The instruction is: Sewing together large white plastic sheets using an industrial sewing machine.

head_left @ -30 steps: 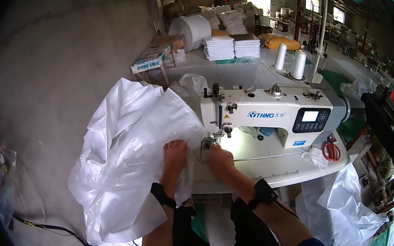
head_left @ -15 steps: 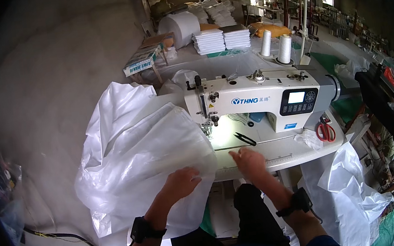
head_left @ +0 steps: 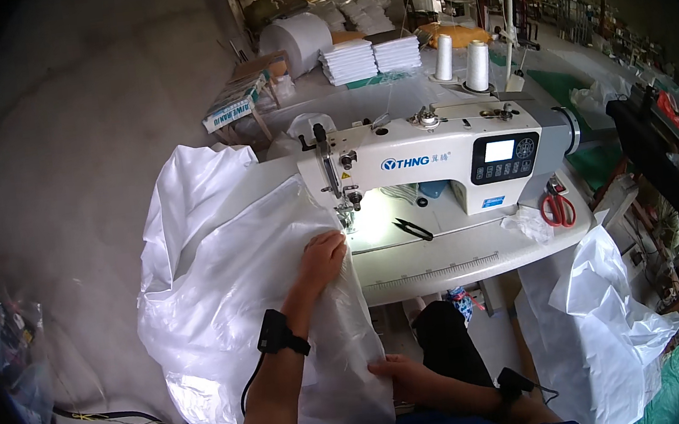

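Feeding a white woven bag (head_left: 233,308) toward the sewing machine (head_left: 434,159).
The left hand (head_left: 321,257) now presses flat near the needle; the right hand (head_left: 404,376) has dropped below the counter (head_left: 454,257), gripping the bag's edge.

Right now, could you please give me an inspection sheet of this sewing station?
Surface: white sewing table, ruler strip along its front edge.
Job's things: white plastic sheet draped off the table's left side, its edge near the needle of the white sewing machine.
Clutter: black thread snips, red scissors, two thread cones.
Hands: left hand presses the sheet beside the needle; right hand grips its lower edge.
Cables: black cable on the floor.
Surroundings: stacked white bags, large white roll.
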{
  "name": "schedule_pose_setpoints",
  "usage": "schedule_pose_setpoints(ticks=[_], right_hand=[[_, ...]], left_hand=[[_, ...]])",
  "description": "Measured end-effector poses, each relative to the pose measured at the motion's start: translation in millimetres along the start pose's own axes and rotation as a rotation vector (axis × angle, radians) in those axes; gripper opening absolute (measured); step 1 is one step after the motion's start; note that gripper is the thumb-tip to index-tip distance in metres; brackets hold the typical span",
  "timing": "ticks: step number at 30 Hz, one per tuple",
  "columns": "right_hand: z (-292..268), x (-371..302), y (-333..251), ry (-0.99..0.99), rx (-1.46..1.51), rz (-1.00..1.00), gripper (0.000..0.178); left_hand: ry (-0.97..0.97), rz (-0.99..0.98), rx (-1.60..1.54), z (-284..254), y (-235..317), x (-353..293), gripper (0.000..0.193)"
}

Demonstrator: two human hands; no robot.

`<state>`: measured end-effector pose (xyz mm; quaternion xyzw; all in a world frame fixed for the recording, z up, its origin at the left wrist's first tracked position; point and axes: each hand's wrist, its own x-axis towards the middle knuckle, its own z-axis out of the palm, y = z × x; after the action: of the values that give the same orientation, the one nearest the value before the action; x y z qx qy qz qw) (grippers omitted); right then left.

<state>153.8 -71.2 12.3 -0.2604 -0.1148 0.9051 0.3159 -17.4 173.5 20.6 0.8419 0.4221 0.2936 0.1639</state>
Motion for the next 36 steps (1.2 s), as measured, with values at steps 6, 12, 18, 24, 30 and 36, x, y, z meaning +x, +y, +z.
schedule_pose_setpoints(ticks=[6, 12, 18, 24, 30, 36], right_hand=[[-5, -7, -2, 0.277, -0.521, -0.121, 0.046], [1, 2, -17, 0.450, -1.087, -0.555, 0.051], [7, -1, -16, 0.577, -1.491, -0.671, 0.054], [-3, -1, -11, 0.610, -1.710, -0.752, 0.054], [3, -23, -23, 0.702, -1.754, -0.631, 0.053], [0, -13, -23, 0.652, -1.752, -0.673, 0.051]], left_hand=[[0.083, -0.057, 0.168, 2, 3, 0, 0.051], [0.051, -0.038, 0.284, 7, 7, 16, 0.056], [0.063, -0.177, 0.117, 9, -1, 27, 0.072], [0.016, -0.258, -0.118, 6, 13, 30, 0.074], [0.117, -0.153, 0.286, 28, -2, 17, 0.076], [-0.034, -0.266, 0.247, 15, -11, 1, 0.072]])
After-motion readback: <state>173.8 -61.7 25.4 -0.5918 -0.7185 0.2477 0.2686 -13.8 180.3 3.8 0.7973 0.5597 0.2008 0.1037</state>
